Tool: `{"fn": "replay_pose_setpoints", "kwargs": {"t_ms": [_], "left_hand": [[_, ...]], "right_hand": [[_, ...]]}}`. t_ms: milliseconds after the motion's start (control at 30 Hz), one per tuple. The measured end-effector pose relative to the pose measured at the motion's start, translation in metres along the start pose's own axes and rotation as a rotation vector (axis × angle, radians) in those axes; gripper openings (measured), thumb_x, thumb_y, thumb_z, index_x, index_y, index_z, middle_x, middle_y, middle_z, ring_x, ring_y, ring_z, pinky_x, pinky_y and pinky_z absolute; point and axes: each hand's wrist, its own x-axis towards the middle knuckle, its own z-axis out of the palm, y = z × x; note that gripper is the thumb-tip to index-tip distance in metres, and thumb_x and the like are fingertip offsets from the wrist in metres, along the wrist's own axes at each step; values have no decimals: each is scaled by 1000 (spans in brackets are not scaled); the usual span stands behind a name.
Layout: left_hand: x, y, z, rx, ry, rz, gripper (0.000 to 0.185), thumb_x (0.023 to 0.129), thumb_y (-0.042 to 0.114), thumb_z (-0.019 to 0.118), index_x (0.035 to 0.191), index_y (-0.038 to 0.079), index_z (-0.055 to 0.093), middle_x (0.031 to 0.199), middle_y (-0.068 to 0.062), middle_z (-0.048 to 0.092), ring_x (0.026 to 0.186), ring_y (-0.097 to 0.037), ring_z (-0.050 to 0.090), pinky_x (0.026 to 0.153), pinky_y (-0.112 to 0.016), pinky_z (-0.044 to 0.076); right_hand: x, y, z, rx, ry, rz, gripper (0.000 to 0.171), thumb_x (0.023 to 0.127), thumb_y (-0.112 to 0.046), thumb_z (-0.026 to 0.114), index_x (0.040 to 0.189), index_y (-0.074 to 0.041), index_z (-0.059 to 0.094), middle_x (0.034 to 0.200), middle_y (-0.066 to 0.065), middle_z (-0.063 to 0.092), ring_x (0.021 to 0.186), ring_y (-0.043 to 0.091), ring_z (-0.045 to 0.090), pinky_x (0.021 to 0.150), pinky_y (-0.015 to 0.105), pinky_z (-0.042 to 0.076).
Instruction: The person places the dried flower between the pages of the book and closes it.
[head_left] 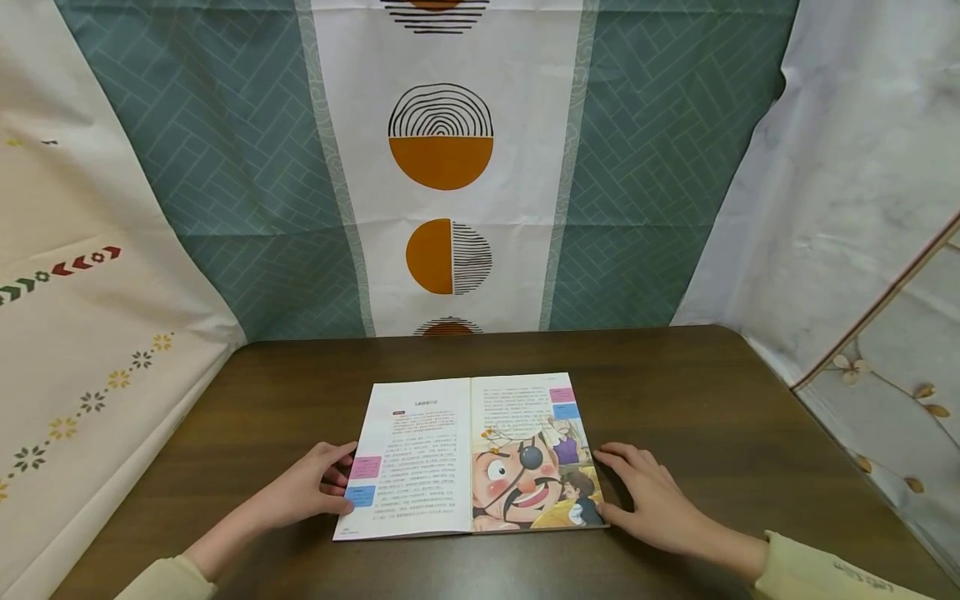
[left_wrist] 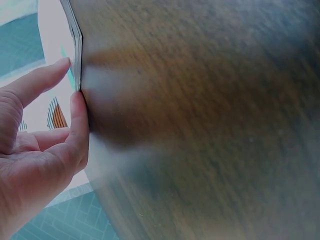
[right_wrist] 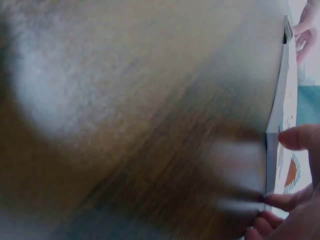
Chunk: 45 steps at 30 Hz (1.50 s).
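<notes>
A storybook (head_left: pixel 420 458) lies flat on the dark wooden table, spread at two pages. Its left page carries printed text, and its right page a cartoon of a pirate with an eye patch. By the left edge, my left hand (head_left: pixel 303 487) holds the book, thumb on the page and fingers bent at the side. The left wrist view shows that thumb (left_wrist: pixel 47 77) above the stacked pages and a fingertip against their edge. My right hand (head_left: pixel 648 500) holds the lower right edge likewise; its thumb (right_wrist: pixel 295 136) touches the page top, with fingertips at the cover's side.
The brown table (head_left: pixel 675 400) extends around the book on every side. Behind it hangs a green and white patterned cloth (head_left: pixel 465 192). Pale cloths drape at the left (head_left: pixel 90 350) and right (head_left: pixel 840 208) of the table.
</notes>
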Motion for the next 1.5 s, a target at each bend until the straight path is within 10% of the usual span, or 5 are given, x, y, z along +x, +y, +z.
{"fn": "replay_pose_setpoints", "kwargs": {"t_ms": [533, 1500], "left_hand": [[-1, -2, 0, -38, 5, 22, 83, 76, 6, 82, 140, -18, 36, 117, -22, 44, 97, -22, 56, 76, -21, 55], [15, -7, -3, -171, 49, -111, 70, 74, 0, 79, 132, -15, 43, 108, -14, 48, 93, -22, 48, 71, -21, 44]], "right_hand": [[2, 19, -11, 100, -80, -154, 81, 77, -54, 77, 142, -14, 50, 144, 6, 48, 119, 27, 45, 91, 56, 41], [7, 26, -11, 296, -193, -123, 75, 78, -48, 80, 140, -16, 50, 144, 12, 42, 117, 29, 45, 91, 44, 44]]}}
